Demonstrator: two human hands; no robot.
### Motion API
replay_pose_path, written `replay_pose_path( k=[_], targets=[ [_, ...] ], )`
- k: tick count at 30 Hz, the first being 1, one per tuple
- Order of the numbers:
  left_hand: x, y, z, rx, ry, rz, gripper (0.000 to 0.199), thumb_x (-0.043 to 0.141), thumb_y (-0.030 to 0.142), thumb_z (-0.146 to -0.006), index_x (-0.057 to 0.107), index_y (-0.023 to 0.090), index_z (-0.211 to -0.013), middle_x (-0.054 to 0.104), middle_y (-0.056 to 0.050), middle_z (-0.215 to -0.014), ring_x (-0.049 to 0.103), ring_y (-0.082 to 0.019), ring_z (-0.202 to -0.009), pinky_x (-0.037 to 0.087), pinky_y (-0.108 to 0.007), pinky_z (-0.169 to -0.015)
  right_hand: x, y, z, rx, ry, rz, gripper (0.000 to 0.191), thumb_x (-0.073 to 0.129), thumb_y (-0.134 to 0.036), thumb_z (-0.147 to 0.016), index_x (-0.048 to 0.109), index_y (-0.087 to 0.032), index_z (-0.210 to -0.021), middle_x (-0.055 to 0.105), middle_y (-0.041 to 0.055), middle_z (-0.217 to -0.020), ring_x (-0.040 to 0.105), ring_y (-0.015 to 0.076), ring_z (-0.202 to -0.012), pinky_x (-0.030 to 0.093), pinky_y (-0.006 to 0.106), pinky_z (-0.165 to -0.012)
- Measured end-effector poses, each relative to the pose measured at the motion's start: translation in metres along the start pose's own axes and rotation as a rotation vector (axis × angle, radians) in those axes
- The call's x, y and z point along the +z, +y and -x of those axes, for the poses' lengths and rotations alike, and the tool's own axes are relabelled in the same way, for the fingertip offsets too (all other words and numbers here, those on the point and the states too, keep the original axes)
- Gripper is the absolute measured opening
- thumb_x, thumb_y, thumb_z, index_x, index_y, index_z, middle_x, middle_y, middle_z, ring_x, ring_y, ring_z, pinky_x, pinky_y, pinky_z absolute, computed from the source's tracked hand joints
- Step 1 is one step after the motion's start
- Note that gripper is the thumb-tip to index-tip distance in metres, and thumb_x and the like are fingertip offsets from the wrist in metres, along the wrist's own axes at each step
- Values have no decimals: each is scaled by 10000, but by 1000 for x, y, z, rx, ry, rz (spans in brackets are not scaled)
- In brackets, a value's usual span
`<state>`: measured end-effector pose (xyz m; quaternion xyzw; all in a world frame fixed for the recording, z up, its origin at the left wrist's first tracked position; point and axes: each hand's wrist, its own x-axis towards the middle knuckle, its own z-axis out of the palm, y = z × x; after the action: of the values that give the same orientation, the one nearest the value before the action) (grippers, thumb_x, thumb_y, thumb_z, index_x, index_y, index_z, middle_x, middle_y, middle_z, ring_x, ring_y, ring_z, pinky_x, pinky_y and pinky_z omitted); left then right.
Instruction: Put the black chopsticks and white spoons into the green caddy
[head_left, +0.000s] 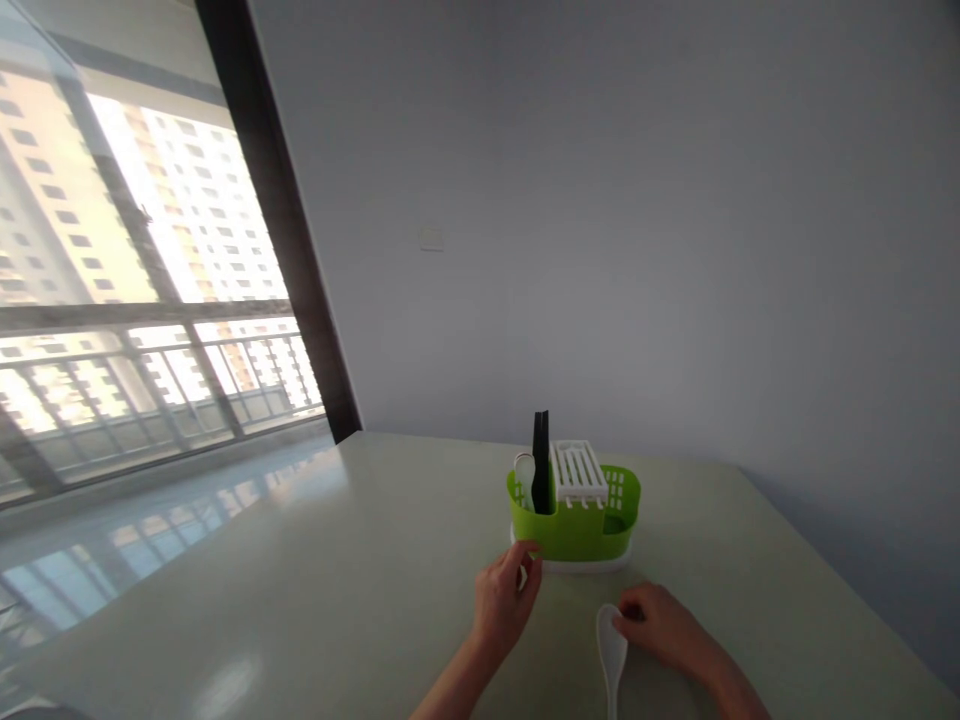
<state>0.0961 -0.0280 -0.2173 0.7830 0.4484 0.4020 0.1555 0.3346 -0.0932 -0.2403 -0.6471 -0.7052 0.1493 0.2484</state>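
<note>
A green cutlery holder [577,540] with a white base stands on the table. A spoon with a white bowl [525,468] and black utensils [541,460] stand upright in its left part, and a white slotted rack [577,470] sits across its middle. My left hand [506,590] is at the holder's front left corner, fingers curved and a gap showing between thumb and forefinger; whether it touches the base I cannot tell. Lower right, my right hand [664,625] pinches the bowl edge of a white spoon [611,645], whose handle runs toward me out of view.
The pale table [360,560] reaches back to a grey wall [637,250], with a switch plate [431,238] on it. To the left, beyond a dark frame [281,200], are large windows with a railing outside [172,370].
</note>
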Motion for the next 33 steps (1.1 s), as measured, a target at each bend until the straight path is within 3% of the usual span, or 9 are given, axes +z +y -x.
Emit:
replay_pose_path(
  k=[3, 7, 12, 15, 23, 26, 29, 33],
  targets=[
    [6, 1, 6, 5, -36, 39, 188, 399, 305, -873, 562, 232, -933, 583, 46, -636, 475, -72, -516, 357, -175, -532, -2, -14, -4, -28, 67, 9, 214, 534, -253, -762, 596, -188, -568, 586, -17, -533, 545, 147, -521, 302, 233, -478],
    [11, 7, 13, 36, -63, 106, 185, 415, 295, -861, 581, 224, -902, 532, 54, -570, 431, -63, -485, 340, -171, -505, -13, -39, -7, -75, 185, -161, 263, 483, -350, -857, 618, -198, -691, 582, -21, -555, 540, 141, -519, 362, 229, -489],
    [12, 11, 19, 89, -45, 179, 195, 416, 278, -857, 583, 221, -940, 477, 60, -533, 400, -68, -470, 338, -177, -493, -14, -59, -3, -239, 484, -243, 225, 459, -352, -903, 623, -204, -945, 673, 40, -802, 629, 169, -685, 485, 254, -634],
    [11, 10, 23, 133, -66, 191, 214, 415, 266, -853, 571, 218, -991, 490, 52, -545, 404, -74, -468, 353, -186, -493, -8, -64, -1, -363, 626, -163, 191, 471, -284, -905, 602, -213, -1025, 668, 43, -815, 636, 170, -695, 504, 261, -637],
    [13, 9, 27, 260, -28, 160, 244, 474, 247, -819, 518, 212, -1056, 589, 30, -618, 449, -66, -460, 390, -183, -491, 2, -74, -1, -525, 651, -97, 231, 487, -160, -894, 546, -204, -1113, 655, 50, -833, 629, 168, -741, 510, 277, -656],
    [13, 10, 26, 297, 64, 123, 276, 504, 246, -807, 497, 210, -1081, 608, 24, -638, 479, -71, -466, 412, -190, -498, 6, -76, -1, -553, 662, -71, 249, 492, -153, -890, 539, -202, -1129, 662, 57, -847, 633, 171, -752, 515, 281, -666],
    [7, 17, 22, 364, 192, 48, 223, 514, 200, -798, 522, 227, -1019, 602, 33, -603, 518, -79, -475, 432, -200, -527, 9, -76, -2, -575, 689, -28, 264, 494, -160, -888, 533, -204, -1146, 673, 63, -864, 638, 178, -753, 519, 293, -671],
    [-8, 31, 16, 467, 194, -76, 167, 498, 155, -808, 539, 227, -953, 623, 9, -628, 589, -106, -574, 444, -216, -573, 11, -78, -2, -572, 700, -27, 256, 485, -158, -891, 536, -207, -1137, 673, 63, -863, 636, 178, -749, 519, 295, -674]
  ],
)
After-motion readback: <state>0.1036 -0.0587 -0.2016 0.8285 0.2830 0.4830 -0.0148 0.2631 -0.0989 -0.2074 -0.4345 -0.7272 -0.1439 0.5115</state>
